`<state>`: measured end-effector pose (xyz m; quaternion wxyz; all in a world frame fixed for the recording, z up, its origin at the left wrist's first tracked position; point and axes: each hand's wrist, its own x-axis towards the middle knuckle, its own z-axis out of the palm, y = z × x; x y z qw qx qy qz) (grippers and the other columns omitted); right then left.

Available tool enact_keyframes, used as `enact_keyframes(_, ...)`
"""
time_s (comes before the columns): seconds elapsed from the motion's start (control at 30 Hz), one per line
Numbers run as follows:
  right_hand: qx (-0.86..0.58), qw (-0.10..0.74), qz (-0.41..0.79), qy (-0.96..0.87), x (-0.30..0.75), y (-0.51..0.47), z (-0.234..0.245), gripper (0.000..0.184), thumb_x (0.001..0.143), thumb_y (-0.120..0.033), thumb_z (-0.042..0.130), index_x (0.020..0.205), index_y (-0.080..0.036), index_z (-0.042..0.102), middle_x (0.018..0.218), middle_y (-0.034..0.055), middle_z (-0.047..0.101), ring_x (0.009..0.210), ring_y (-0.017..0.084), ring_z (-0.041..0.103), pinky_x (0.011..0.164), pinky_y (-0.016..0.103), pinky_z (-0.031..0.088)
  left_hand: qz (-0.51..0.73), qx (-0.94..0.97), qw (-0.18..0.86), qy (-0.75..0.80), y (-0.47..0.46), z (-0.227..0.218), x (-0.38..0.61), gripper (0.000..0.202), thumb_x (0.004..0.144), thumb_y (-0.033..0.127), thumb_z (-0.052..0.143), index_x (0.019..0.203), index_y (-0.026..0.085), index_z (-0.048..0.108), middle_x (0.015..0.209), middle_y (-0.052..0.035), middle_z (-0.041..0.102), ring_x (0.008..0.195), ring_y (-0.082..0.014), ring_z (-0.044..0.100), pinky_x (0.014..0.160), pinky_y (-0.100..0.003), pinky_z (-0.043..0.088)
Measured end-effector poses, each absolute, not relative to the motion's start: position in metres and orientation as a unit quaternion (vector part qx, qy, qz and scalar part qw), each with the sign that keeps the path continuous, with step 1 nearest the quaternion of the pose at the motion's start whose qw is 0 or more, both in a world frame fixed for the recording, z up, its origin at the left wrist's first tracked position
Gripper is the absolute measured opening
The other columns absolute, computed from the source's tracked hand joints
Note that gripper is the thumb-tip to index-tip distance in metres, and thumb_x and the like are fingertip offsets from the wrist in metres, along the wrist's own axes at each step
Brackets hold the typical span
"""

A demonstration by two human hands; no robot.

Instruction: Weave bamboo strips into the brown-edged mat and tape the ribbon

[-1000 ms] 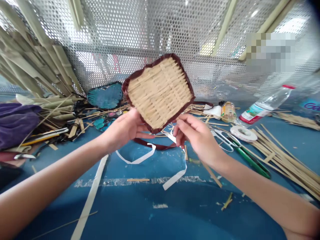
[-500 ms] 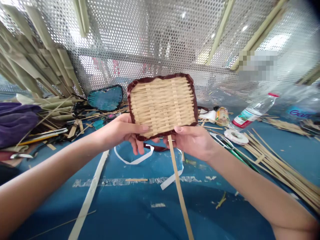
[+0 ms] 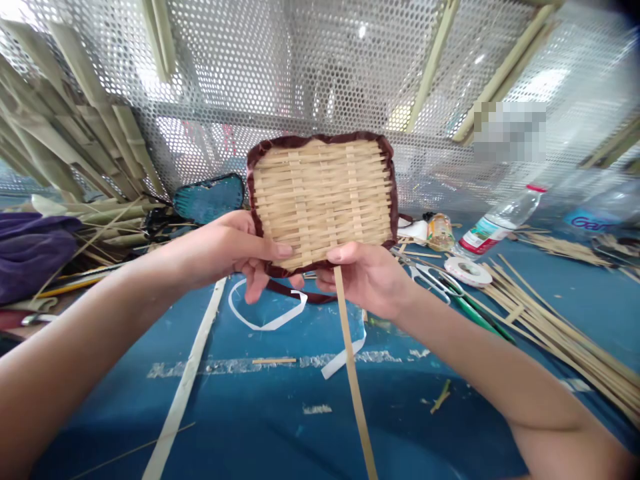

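Work in hand: both hands held a small woven bamboo mat [image 3: 320,200] up in front of the person, with a loose bamboo strip [image 3: 353,373] running down from its lower edge
Mat: roughly square with rounded corners, a flat over-and-under weave of pale strips, its rim wrapped in dark red binding [image 3: 320,139]
Position: the mat was in the air above a blue table [image 3: 280,427], between the hands, tilted slightly toward the person
Left hand: the left hand [image 3: 220,250] was closed on the mat's lower left edge, thumb across the weave and fingers curled behind
Right hand: the right hand [image 3: 365,277] was closed on the lower edge in a pinch, thumb in front and fingers behind
Strip: its top end met the mat's lower edge beside the right thumb; whether it was pinched or woven in could not be told
Table: a white plastic strip [image 3: 265,320] lay curled below the hands, with scissors [image 3: 430,280], a tape roll [image 3: 467,271], a plastic bottle [image 3: 500,223] and a heap of bamboo strips [image 3: 560,327] to the right, and a purple cloth [image 3: 30,253] to the left
Behind: a perforated metal screen [image 3: 310,67] rose at the far side of the table
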<state>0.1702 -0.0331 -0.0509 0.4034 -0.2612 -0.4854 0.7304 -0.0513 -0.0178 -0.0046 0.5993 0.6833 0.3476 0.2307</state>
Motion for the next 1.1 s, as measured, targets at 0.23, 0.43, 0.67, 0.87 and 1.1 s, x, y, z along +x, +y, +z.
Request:
enact_keyframes(0.23,-0.246,0.389,0.728,-0.507,0.156,-0.014,-0.045,0.023,0.073,-0.022,0.064,0.094,-0.015,0.068,0.089,0.0065,0.070,0.070,0.014,0.059,0.067,0.029,0.052,0.229,0.710,0.554,0.370,-0.002,0.006,-0.070,0.027,0.081,0.030,0.067,0.074,0.005,0.074,0.068,-0.0117,0.076,0.041,-0.0152,0.063,0.041,-0.021,0.051)
enact_keyframes(0.43,-0.256,0.358,0.743,-0.505,0.159,-0.001,-0.048,0.017,0.079,-0.028,0.072,0.079,-0.016,0.059,0.054,-0.0027,0.056,0.049,0.009,0.053,0.049,0.020,0.045,0.221,0.700,0.564,0.377,0.017,0.003,-0.084,0.026,0.078,0.027,0.068,0.084,0.002,0.073,0.084,-0.0188,0.077,0.042,-0.0165,0.063,0.037,-0.023,0.050)
enact_keyframes(0.67,-0.298,0.477,0.678,-0.474,0.149,-0.006,-0.059,0.032,0.081,-0.046,0.073,0.092,-0.019,0.059,0.076,-0.0003,0.063,0.056,0.012,0.061,0.039,0.023,0.042,0.288,0.689,0.556,0.364,0.017,-0.002,-0.075,0.027,0.080,0.024,0.067,0.092,0.000,0.071,0.083,-0.0189,0.077,0.046,-0.0171,0.065,0.043,-0.026,0.053)
enact_keyframes(0.87,-0.254,0.557,0.567,-0.551,0.152,-0.005,-0.072,0.018,0.091,-0.035,0.061,0.085,-0.021,0.051,0.073,-0.0057,0.057,0.036,0.002,0.038,0.033,0.020,0.025,0.342,0.657,0.572,0.352,0.019,-0.005,-0.072,0.025,0.082,0.020,0.066,0.096,0.000,0.068,0.089,-0.0198,0.077,0.040,-0.0143,0.063,0.039,-0.024,0.052)
enact_keyframes(1.1,-0.270,0.559,0.526,-0.582,0.145,-0.013,-0.070,0.014,0.098,-0.033,0.052,0.090,-0.024,0.045,0.074,-0.0075,0.051,0.039,0.001,0.038,0.035,0.019,0.026,0.340,0.680,0.549,0.346,0.014,-0.011,-0.065,0.032,0.085,0.027,0.066,0.101,0.000,0.069,0.095,-0.0215,0.077,0.047,-0.0152,0.065,0.041,-0.026,0.054)
